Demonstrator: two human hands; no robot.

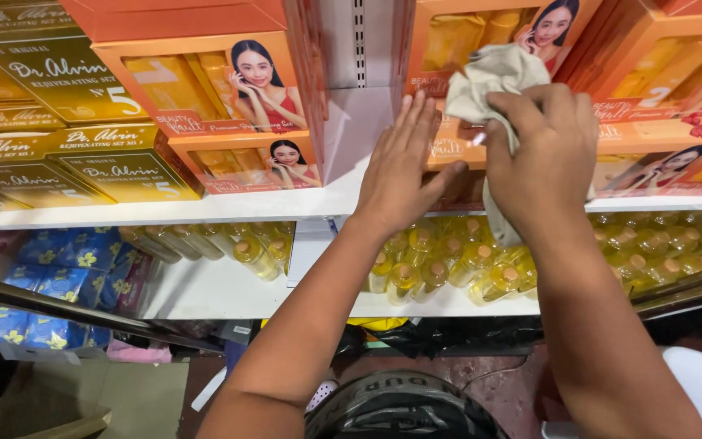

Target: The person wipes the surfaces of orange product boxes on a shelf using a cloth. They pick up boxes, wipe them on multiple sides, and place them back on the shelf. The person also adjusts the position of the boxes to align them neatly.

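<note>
My right hand (546,154) is closed around a crumpled grey-beige cloth (493,77), pressing it against an orange gift box (497,142) on the upper white shelf (205,207). The cloth's tail hangs down under my wrist. My left hand (404,162) lies flat with fingers together and thumb spread, resting on the left end of the same orange box. Both forearms reach up from the bottom of the view.
More orange boxes (229,97) stand left and right of a gap on the shelf. Gold-green boxes (67,122) are stacked at far left. Below, small yellow bottles (448,264) crowd a lower shelf beside blue flowered packets (67,272). A round dark object (400,406) sits beneath.
</note>
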